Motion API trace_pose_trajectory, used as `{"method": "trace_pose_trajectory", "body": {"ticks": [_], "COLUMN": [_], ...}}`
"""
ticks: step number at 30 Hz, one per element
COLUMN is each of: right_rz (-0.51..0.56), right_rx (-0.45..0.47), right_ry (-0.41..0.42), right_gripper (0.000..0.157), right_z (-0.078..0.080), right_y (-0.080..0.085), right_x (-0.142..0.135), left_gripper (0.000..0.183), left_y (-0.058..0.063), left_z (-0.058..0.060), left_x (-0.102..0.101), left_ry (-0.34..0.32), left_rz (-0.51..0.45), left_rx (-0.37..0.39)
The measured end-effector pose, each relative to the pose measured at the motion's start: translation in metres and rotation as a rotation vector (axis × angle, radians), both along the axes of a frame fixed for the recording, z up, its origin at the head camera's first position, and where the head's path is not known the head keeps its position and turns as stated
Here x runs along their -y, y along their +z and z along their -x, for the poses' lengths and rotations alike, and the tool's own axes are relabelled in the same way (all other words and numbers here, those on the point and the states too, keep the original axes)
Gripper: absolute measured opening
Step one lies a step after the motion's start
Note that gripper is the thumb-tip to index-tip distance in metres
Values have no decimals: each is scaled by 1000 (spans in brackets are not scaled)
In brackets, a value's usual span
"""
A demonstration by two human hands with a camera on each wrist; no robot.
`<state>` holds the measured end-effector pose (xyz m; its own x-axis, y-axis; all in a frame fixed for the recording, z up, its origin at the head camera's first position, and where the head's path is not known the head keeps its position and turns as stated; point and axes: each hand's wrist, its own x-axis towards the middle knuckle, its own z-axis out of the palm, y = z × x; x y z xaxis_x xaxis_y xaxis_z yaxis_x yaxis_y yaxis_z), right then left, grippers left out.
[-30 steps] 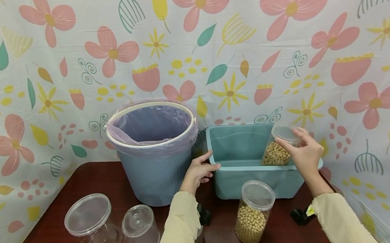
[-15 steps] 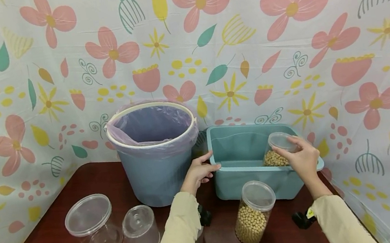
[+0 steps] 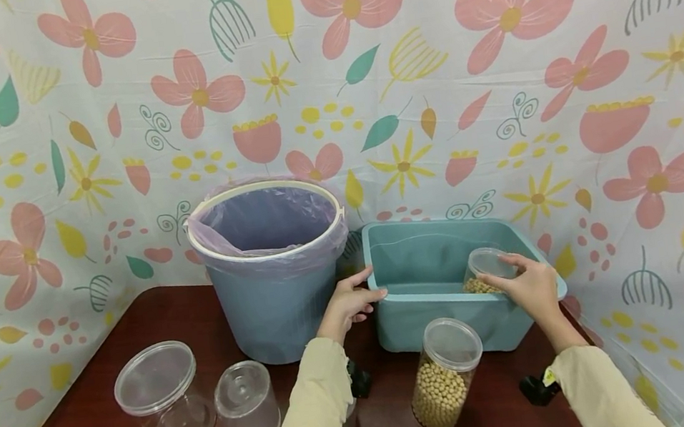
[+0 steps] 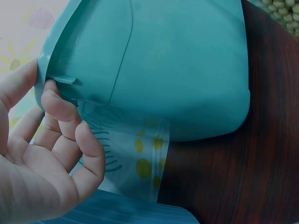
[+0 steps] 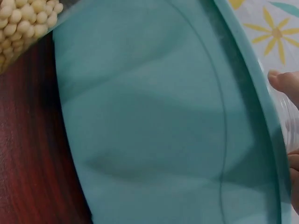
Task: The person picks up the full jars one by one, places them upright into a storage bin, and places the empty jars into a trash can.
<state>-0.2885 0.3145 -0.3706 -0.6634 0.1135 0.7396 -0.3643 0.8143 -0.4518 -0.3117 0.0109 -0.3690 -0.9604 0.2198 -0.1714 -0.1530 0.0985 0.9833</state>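
Observation:
My right hand [image 3: 535, 287] grips a clear lidded jar [image 3: 483, 265] of pale round beans by its top. The jar is low inside the teal storage bin [image 3: 413, 258], its lower part hidden behind the front wall. My left hand [image 3: 350, 305] pinches the bin's left rim, and the left wrist view has the fingers [image 4: 63, 112] bent beneath the edge. In front of the bin, a second lidded jar [image 3: 441, 391] full of the same beans stands on the table. Only part of the right hand [image 5: 290, 88] shows past the rim in the right wrist view.
A blue bucket [image 3: 264, 310] lined with a purple bag stands left of the bin. Two clear jars without beans, a wide one [image 3: 159, 382] and a smaller one [image 3: 247, 410], sit at the table's left. A floral curtain [image 3: 414, 74] hangs behind.
My right hand has lowered the jar deeper into the bin, so less of its beans shows above the front rim. The left hand stays at the bin's left rim.

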Motion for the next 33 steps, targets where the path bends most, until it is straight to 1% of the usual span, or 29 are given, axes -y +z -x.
{"method": "trace_pose_trajectory", "body": {"ticks": [4,7,14,17,19,21,23,26,28,29,31,33], "right_rz": [-25,-52,-94,-119,-130,-136,-138,-139,-137,-134,-118,-105], "right_rx": [58,99,243,281,285,277,274,286,299,297,278,236], "right_ry": [10,15,5,13,25,34,32,24,16,16,17,20], "right_gripper": [51,52,54,56,56,56,56,58,58,57,55,52], "right_z": [1,1,-3,-5,-6,-6,-6,-7,-8,-8,-9,-10], "right_y": [-5,-5,7,10,9,8,7,7,7,6,6,5], "right_x": [-3,-5,-11,-12,-12,-12,-12,-10,-10,-10,-9,-7], "left_gripper": [62,62,62,63,63,62,62,61,62,62,62,61], "left_y": [0,0,0,-1,-1,8,8,7,-1,-2,-2,-2], "left_z": [1,0,1,1,0,-7,-7,-6,1,1,2,1], "left_x": [0,1,1,1,1,2,2,2,0,0,0,1], "left_ry": [-5,-8,-12,-16,-18,-21,-20,-18,-13,-11,-11,-10], "left_rz": [-3,-6,-11,-8,-10,-5,-6,-2,-7,-8,-9,-10], "left_rx": [2,0,8,10,6,5,4,5,6,8,11,16]}}
